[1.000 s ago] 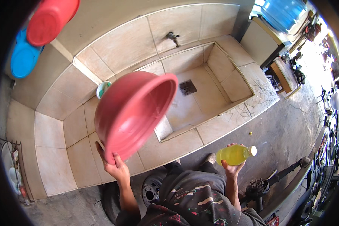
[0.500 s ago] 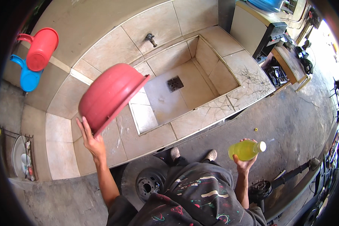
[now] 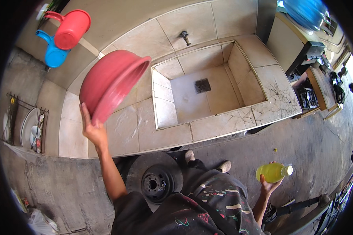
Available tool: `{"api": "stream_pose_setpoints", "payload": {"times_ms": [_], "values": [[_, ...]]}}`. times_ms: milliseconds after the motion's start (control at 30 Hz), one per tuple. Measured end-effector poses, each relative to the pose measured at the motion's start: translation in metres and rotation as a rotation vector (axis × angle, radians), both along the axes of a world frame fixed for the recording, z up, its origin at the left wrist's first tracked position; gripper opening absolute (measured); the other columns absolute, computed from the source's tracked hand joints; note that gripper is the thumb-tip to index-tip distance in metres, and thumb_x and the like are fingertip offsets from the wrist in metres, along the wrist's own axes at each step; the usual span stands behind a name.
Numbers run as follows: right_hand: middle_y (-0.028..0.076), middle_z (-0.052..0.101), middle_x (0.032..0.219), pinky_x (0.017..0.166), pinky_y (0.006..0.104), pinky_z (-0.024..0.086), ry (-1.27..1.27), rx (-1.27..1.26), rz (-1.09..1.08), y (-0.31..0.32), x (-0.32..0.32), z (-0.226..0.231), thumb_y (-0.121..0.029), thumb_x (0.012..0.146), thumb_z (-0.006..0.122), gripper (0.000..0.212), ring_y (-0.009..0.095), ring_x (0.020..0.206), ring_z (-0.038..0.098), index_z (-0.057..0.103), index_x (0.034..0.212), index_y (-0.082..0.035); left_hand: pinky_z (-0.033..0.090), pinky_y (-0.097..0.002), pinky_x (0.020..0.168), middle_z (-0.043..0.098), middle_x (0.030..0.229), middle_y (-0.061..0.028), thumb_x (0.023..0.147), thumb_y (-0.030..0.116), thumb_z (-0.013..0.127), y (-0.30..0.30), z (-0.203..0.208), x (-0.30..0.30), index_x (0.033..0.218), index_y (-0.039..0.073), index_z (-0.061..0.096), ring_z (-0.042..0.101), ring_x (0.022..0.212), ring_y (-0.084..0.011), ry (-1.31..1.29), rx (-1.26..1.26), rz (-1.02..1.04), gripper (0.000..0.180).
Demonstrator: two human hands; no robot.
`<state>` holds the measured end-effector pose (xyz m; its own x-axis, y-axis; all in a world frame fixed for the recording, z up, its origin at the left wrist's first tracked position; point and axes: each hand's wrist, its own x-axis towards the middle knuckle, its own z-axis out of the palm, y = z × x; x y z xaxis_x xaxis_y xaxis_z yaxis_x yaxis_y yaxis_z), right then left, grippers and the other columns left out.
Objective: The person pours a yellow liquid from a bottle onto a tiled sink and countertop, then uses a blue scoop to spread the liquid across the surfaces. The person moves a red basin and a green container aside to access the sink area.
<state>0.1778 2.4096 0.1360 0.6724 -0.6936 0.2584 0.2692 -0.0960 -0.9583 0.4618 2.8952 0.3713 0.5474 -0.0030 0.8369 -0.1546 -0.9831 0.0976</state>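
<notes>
Here, the left hand grips the red basin above it; the right hand wraps a yellow-filled bottle, cap beyond the grip.

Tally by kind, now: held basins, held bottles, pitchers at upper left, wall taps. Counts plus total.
Held basins: 1, the red basin in the left hand
Held bottles: 1, the yellow-green bottle in the right hand
Pitchers: 2, a red pitcher and a blue pitcher
Wall taps: 1, the tap
Total: 5
</notes>
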Motion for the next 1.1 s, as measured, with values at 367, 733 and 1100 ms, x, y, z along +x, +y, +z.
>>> {"api": "stream_pose_setpoints", "payload": {"times_ms": [367,733,1100], "values": [[0.014,0.051,0.120,0.095,0.0412,0.047,-0.004,0.066,0.161,0.020,0.027,0.004,-0.022,0.060,0.087,0.094,0.027,0.110,0.054,0.033,0.135,-0.006,0.051,-0.0413,0.073,0.063,0.110,-0.0219,0.073,0.001,0.055,0.160,-0.095,-0.107,0.121,-0.006,0.054,0.065,0.087,-0.0358,-0.064,-0.766,0.454,0.049],[0.012,0.052,0.118,0.086,0.0377,0.050,0.091,0.052,0.400,0.036,0.065,0.003,-0.023,0.061,0.087,0.094,0.024,0.104,0.055,0.034,0.136,-0.005,0.057,-0.0427,0.064,0.058,0.113,-0.0124,0.074,0.013,0.060,0.151,-0.180,-0.266,0.124,0.005,0.047,0.062,0.090,-0.0304,-0.126,-1.920,0.343,0.052],[0.013,0.052,0.116,0.087,0.0394,0.048,0.107,-0.054,0.473,0.092,0.106,0.011,-0.035,0.059,0.087,0.097,0.025,0.103,0.055,0.034,0.134,-0.004,0.052,-0.0376,0.082,0.063,0.109,-0.0147,0.077,0.015,0.061,0.188,-0.154,-0.254,0.115,-0.004,0.055,0.063,0.096,-0.0284,0.072,-1.784,0.254,0.043]]}}
